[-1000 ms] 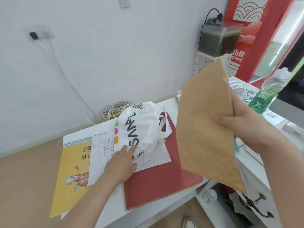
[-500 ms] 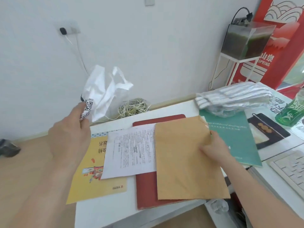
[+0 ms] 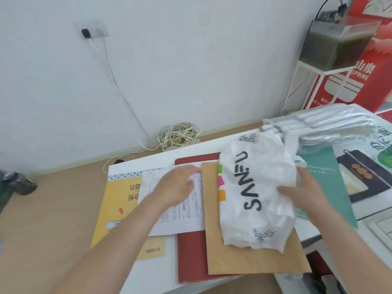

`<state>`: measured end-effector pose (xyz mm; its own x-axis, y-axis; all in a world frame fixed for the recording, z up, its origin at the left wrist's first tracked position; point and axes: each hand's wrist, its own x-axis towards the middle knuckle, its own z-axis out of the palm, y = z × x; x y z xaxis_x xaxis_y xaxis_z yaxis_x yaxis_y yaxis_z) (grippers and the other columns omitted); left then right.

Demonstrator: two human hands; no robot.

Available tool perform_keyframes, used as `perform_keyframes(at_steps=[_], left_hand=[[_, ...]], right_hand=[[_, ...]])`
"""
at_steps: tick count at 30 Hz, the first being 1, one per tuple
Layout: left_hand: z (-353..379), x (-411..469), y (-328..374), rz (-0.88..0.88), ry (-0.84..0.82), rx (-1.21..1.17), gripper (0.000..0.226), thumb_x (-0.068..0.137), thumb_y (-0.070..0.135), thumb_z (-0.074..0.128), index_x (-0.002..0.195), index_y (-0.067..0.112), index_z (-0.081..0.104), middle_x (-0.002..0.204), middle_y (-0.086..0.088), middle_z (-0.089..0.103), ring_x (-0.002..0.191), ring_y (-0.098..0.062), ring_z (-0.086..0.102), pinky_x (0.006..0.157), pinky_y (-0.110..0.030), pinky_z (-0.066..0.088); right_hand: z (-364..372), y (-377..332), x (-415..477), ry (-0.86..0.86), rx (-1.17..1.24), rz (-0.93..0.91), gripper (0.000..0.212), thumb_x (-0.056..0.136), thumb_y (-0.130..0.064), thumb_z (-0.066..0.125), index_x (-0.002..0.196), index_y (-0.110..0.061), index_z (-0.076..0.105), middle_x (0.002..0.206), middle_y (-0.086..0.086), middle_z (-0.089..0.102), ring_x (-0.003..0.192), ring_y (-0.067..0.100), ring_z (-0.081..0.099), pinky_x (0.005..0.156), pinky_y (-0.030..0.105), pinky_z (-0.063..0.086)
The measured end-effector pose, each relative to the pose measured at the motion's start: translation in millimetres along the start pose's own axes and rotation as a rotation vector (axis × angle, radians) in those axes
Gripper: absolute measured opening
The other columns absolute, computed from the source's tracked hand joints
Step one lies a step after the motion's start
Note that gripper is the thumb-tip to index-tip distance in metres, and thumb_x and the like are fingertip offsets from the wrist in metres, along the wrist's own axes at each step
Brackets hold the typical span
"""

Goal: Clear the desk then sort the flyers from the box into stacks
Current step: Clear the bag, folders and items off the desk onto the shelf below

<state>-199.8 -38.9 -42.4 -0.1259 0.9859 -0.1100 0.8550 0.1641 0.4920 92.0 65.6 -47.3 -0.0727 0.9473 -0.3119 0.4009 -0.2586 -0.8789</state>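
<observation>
Head cam: plastic bag (image 3: 254,187) sits on the brown envelope (image 3: 244,262) mid desk (image 3: 152,276). R hand (image 3: 307,194) grips its right edge, thumb on top. L hand (image 3: 178,187) flat w/ fingers straight over the printed sheet (image 3: 180,221), just left of bag.

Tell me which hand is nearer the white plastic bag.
Right. The right hand holds the white plastic bag by its right side; the left hand is over the printed sheet, apart from the bag.
</observation>
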Motion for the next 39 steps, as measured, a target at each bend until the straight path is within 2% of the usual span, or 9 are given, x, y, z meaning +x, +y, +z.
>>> perform_keyframes(at_steps=[4, 7, 10, 15, 19, 24, 27, 32, 39], left_hand=[[-5, 61, -46, -0.246, -0.161, 0.329, 0.062, 0.092, 0.047, 0.049, 0.142, 0.017, 0.031, 0.144, -0.008, 0.037, 0.127, -0.027, 0.043, 0.103, -0.045, 0.039], [-4, 78, -49, -0.295, -0.169, 0.386, 0.075, 0.080, 0.062, 0.058, 0.139, 0.024, 0.033, 0.136, -0.005, 0.042, 0.121, -0.026, 0.049, 0.098, -0.047, 0.039], [-20, 85, -34, -0.277, -0.088, 0.535, 0.044, 0.082, 0.050, 0.063, 0.116, 0.023, 0.055, 0.119, 0.001, 0.060, 0.112, -0.023, 0.055, 0.092, -0.042, 0.036], [-98, 49, 3, -0.235, 0.345, 0.725, 0.017, 0.095, 0.024, 0.049, 0.105, 0.017, 0.062, 0.105, -0.016, 0.064, 0.100, -0.037, 0.060, 0.073, -0.035, 0.040], [-160, 2, 14, -0.295, 0.744, 0.334, 0.022, 0.094, 0.027, 0.053, 0.089, 0.007, 0.060, 0.083, -0.016, 0.058, 0.084, -0.037, 0.055, 0.068, -0.038, 0.038], [-47, -27, 3, -0.469, 0.403, -0.404, 0.012, 0.091, 0.020, 0.057, 0.095, 0.016, 0.067, 0.091, 0.001, 0.068, 0.089, -0.025, 0.065, 0.082, -0.038, 0.052], [38, -46, 14, -0.497, 0.274, -0.400, 0.021, 0.095, 0.024, 0.052, 0.107, 0.013, 0.065, 0.104, 0.000, 0.066, 0.096, -0.020, 0.061, 0.079, -0.031, 0.046], [87, -58, 45, -0.500, 0.311, -0.193, 0.025, 0.098, 0.028, 0.042, 0.118, 0.013, 0.044, 0.086, 0.007, 0.059, 0.068, -0.009, 0.054, 0.055, -0.026, 0.043], [78, -63, 38, -0.510, 0.345, -0.220, 0.061, 0.091, 0.029, 0.053, 0.145, 0.017, 0.025, 0.137, -0.004, 0.042, 0.109, -0.024, 0.056, 0.076, -0.032, 0.046]], right_hand=[[-15, 12, 2, -0.121, 0.001, 0.098, 0.057, 0.080, 0.006, 0.069, 0.129, -0.014, 0.046, 0.113, 0.012, 0.063, 0.086, 0.025, 0.063, 0.064, 0.034, 0.049], [-14, 19, 11, -0.130, 0.023, 0.128, 0.058, 0.080, 0.007, 0.069, 0.127, -0.017, 0.045, 0.112, 0.012, 0.064, 0.092, 0.029, 0.064, 0.073, 0.038, 0.052], [-10, 23, 17, -0.085, 0.025, 0.126, 0.060, 0.078, 0.008, 0.069, 0.127, -0.018, 0.046, 0.112, 0.010, 0.063, 0.094, 0.029, 0.063, 0.077, 0.039, 0.051], [-1, 23, 19, 0.011, 0.037, 0.112, 0.061, 0.080, 0.008, 0.065, 0.133, -0.015, 0.044, 0.107, 0.007, 0.056, 0.093, 0.028, 0.057, 0.076, 0.036, 0.047], [15, 13, 15, 0.020, 0.035, 0.063, 0.056, 0.080, 0.007, 0.064, 0.129, -0.015, 0.047, 0.112, 0.008, 0.059, 0.095, 0.028, 0.057, 0.080, 0.040, 0.049], [11, -10, 9, 0.086, -0.226, -0.139, 0.055, 0.082, -0.002, 0.064, 0.132, -0.013, 0.045, 0.116, 0.012, 0.063, 0.106, 0.034, 0.058, 0.087, 0.040, 0.047], [-28, -42, 3, 0.317, -0.275, -0.300, 0.057, 0.089, -0.008, 0.058, 0.141, -0.018, 0.038, 0.129, 0.013, 0.057, 0.116, 0.034, 0.053, 0.095, 0.040, 0.042], [-70, -100, -23, 0.522, 0.096, -0.523, 0.050, 0.083, -0.007, 0.064, 0.129, -0.019, 0.049, 0.106, -0.005, 0.059, 0.092, 0.013, 0.060, 0.087, 0.035, 0.054], [15, -70, -32, -0.001, 0.146, -0.294, 0.067, 0.078, -0.003, 0.074, 0.137, -0.019, 0.047, 0.115, 0.003, 0.066, 0.085, 0.013, 0.067, 0.067, 0.030, 0.055]])
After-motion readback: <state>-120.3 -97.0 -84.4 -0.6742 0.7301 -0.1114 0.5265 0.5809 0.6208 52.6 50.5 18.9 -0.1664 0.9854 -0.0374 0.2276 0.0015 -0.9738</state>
